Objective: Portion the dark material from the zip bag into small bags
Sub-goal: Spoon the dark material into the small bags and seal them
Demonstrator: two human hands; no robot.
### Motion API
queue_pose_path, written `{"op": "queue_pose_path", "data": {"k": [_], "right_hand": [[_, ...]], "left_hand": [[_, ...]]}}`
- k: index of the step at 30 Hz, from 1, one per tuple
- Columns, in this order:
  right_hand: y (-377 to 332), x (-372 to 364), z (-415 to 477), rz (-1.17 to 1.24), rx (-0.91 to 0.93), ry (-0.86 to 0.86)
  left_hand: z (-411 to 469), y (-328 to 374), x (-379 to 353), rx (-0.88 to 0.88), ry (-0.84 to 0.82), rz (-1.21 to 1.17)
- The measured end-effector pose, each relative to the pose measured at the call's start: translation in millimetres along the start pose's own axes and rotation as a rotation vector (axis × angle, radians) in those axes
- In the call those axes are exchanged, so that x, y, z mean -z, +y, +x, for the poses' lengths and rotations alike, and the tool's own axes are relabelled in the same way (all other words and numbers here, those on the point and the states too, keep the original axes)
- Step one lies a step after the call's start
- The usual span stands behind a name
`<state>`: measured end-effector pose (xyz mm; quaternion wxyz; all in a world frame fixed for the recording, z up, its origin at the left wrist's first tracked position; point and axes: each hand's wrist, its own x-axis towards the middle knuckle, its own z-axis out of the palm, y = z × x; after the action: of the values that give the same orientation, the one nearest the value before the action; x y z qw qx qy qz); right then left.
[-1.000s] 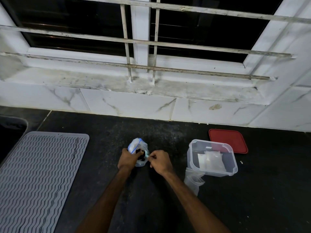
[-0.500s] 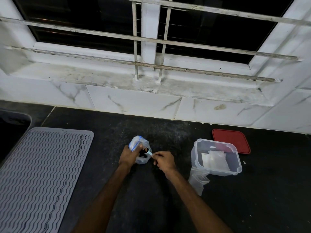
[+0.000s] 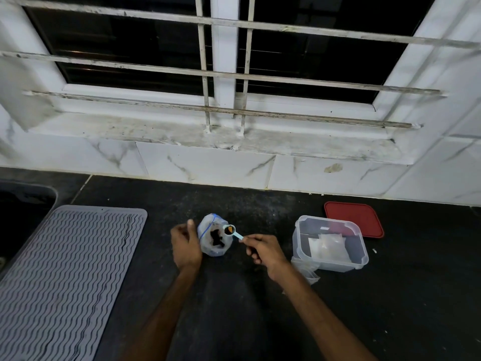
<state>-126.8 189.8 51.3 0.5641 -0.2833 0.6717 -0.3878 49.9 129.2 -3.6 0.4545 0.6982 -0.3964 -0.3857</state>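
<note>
"Head view is showing both hands at mid-counter. What are you gripping?"

"My right hand (image 3: 263, 252) is pinching the handle end of a small pale-blue plastic measuring spoon (image 3: 231, 230). Its bowl is hovering at the far right rim of the clear, blue-sealed zip bag (image 3: 208, 252), where the dark material (image 3: 217, 239) is sitting. My left hand (image 3: 186, 246) is lying against the bag's left side, thumb up by the rim; whether it is pinching the film, I cannot tell."

"How is it all handling?"

"I am judging the bag limp and light, so it is needing support at the rim. The scoop is weighing next to nothing but is likely spilling on any tilt, so I am wanting the bowl level."

"And room to move?"

"Small clear bags (image 3: 326, 243) are lying in the clear rectangular plastic tub (image 3: 335, 267) to the right of my hand, a flat red lid (image 3: 354, 220) lying beyond it. Black stone counter (image 3: 234, 295) is lying open between. A grey ribbed mat (image 3: 65, 269) is sitting well left."
</note>
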Motion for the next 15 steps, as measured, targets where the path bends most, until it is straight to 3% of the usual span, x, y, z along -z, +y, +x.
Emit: {"op": "queue_pose_path", "data": {"k": [2,3,7,11,15], "right_hand": [[-3,19,-16,0.004,0.016,-0.028],[-3,33,-24,0.006,0.023,-0.032],[4,89,-54,0.020,0.077,0.003],[20,146,-79,-0.070,0.093,0.092],[42,179,-87,-0.196,0.079,0.117]], "left_hand": [[-18,9,3,-0.130,0.094,-0.038],[-31,13,1,-0.184,0.062,-0.058],[-82,3,-28,-0.360,-0.237,0.019],[-136,-13,-65,-0.358,-0.525,0.256],[-168,-22,-87,-0.298,-0.611,0.366]]}}
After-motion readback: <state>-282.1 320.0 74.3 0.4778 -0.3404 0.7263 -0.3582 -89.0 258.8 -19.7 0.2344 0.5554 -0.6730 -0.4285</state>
